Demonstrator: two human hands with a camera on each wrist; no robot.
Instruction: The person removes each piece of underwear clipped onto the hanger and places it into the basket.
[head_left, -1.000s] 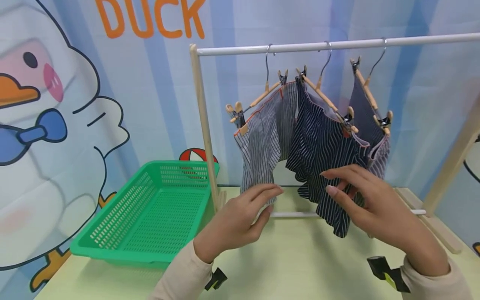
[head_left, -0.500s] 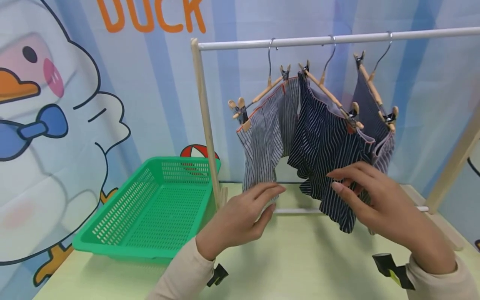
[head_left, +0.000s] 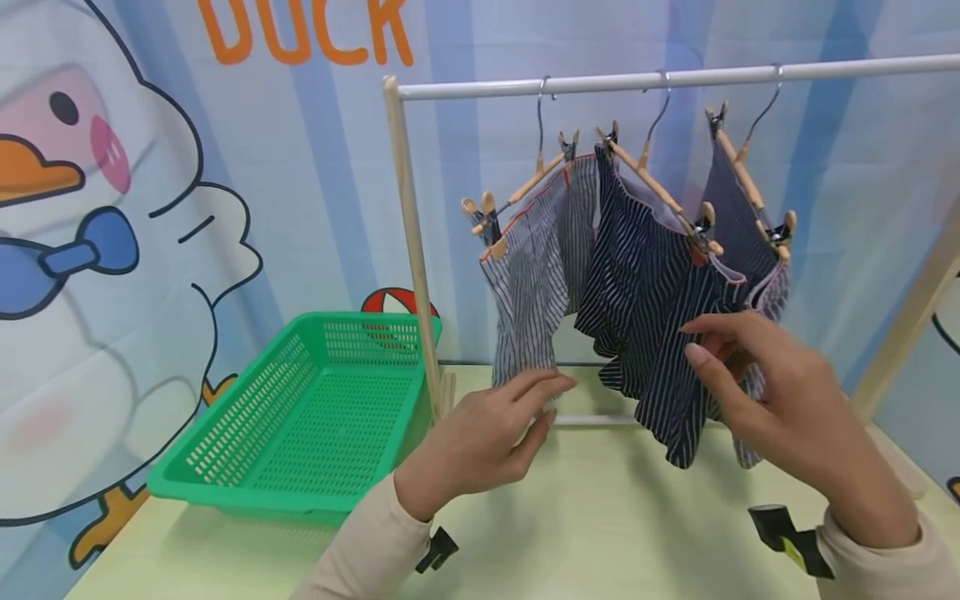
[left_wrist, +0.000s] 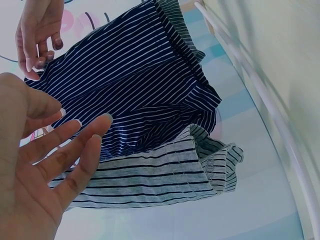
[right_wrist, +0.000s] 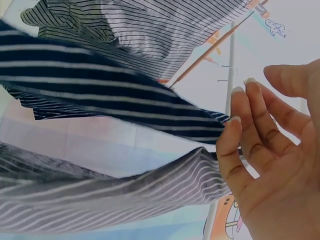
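Beside the navy striped shorts (head_left: 641, 292), the right hand (head_left: 783, 396) has edged rightward, relaxed; the left hand (head_left: 483, 433) hangs loose.

Place is looking like a staged tabletop set, home or studio unclear: a cartoon-duck curtain (head_left: 315, 192) is hanging as backdrop; on a pale table (head_left: 570, 521), a tabletop clothes rack (head_left: 487, 88) is holding striped bottoms (head_left: 637, 275); green plastic basket (head_left: 330, 433) is sitting alongside.

Pale yellow-grn tbl (head_left: 570, 517) w/ grn bskt (head_left: 247, 500) & clothes rack (head_left: 408, 208) on top.
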